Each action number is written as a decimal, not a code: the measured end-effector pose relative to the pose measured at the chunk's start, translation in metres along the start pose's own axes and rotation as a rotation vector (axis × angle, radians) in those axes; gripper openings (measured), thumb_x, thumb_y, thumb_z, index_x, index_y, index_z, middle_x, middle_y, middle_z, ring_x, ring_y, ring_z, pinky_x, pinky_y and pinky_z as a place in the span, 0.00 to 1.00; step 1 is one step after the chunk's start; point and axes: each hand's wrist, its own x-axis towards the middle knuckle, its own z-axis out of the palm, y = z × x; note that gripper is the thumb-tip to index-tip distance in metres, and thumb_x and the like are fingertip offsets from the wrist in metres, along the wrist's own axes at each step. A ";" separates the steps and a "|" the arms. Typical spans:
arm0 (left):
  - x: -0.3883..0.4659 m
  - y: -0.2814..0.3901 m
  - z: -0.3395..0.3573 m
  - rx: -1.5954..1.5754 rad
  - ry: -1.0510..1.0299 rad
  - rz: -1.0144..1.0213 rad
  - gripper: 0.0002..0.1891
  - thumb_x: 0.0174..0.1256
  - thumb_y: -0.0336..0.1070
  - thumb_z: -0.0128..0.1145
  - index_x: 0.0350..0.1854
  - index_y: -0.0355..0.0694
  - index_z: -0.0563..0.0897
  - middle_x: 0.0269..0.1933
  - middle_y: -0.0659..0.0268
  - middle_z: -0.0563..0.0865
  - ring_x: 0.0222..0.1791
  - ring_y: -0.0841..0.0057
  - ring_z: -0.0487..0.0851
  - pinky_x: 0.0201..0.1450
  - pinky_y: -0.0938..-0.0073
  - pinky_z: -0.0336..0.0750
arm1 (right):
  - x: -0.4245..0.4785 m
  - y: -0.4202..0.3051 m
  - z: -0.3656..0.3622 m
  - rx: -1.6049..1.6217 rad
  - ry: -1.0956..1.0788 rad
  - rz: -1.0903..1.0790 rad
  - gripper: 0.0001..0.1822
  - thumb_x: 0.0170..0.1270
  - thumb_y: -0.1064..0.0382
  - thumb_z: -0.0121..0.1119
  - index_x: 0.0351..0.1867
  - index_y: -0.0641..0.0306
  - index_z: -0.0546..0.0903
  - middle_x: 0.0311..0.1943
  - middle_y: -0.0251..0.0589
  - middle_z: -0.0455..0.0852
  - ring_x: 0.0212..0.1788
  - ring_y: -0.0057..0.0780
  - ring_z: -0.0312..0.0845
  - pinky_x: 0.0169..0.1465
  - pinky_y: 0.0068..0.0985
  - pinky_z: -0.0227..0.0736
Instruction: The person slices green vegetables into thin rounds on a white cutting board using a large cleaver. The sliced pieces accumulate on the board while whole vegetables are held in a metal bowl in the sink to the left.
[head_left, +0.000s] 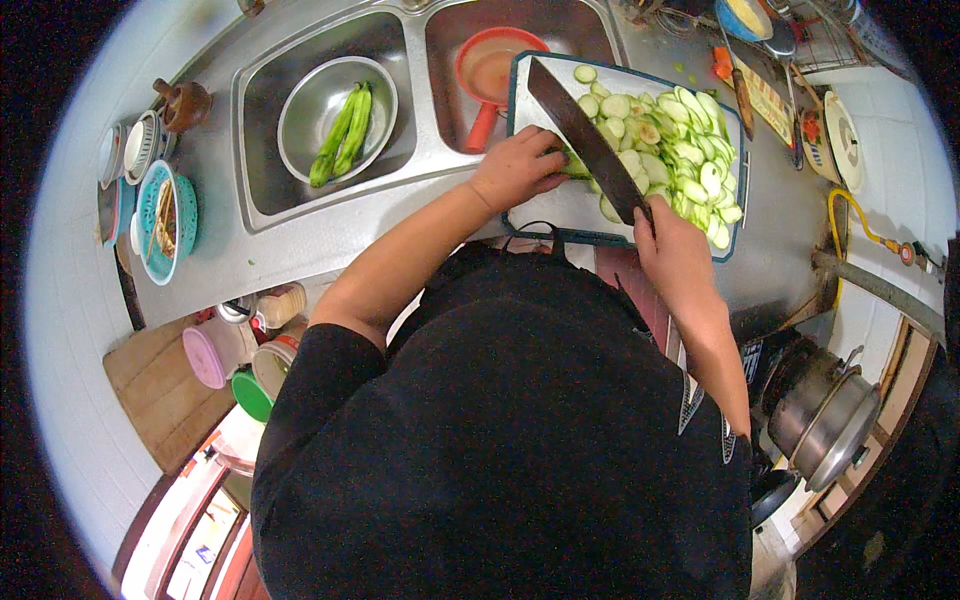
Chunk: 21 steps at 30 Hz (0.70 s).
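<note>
A white cutting board (551, 199) with a dark rim lies on the steel counter, partly over the right sink basin. My left hand (523, 166) grips a green vegetable (576, 165) at the board's left side; most of it is hidden by the fingers and the blade. In my right hand (673, 244) is the handle of a wide dark kitchen knife (589, 142), its blade slanting across the board close to my left fingers. Pale green slices (694, 150) are heaped over the board's right half, and several rounds lie beside the blade.
Two long ridged green vegetables (343, 135) rest in a steel bowl (294, 127) in the left basin. A red plastic ladle (484, 124) sits in the right basin. Far left stands a turquoise basket (187, 202); a lidded pot (844, 142) is at the right.
</note>
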 end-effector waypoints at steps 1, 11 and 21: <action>-0.001 -0.001 0.000 -0.002 0.002 0.000 0.11 0.50 0.39 0.66 0.35 0.45 0.80 0.42 0.66 0.78 0.46 0.65 0.77 0.43 0.66 0.78 | -0.003 -0.002 -0.002 -0.007 -0.015 -0.011 0.10 0.68 0.59 0.51 0.39 0.65 0.73 0.25 0.60 0.81 0.30 0.60 0.78 0.34 0.51 0.71; 0.002 -0.003 0.002 -0.007 -0.050 0.017 0.13 0.51 0.40 0.66 0.37 0.44 0.79 0.43 0.60 0.78 0.46 0.59 0.77 0.46 0.62 0.77 | 0.029 -0.001 0.044 -0.029 -0.011 0.032 0.10 0.67 0.59 0.49 0.38 0.65 0.73 0.23 0.59 0.81 0.30 0.61 0.79 0.35 0.53 0.71; -0.001 -0.007 0.005 -0.083 -0.028 0.020 0.13 0.51 0.38 0.66 0.36 0.42 0.79 0.43 0.60 0.79 0.47 0.58 0.77 0.47 0.61 0.77 | 0.012 0.012 0.028 0.189 0.125 0.053 0.11 0.68 0.57 0.51 0.39 0.64 0.74 0.25 0.60 0.81 0.31 0.61 0.78 0.34 0.50 0.70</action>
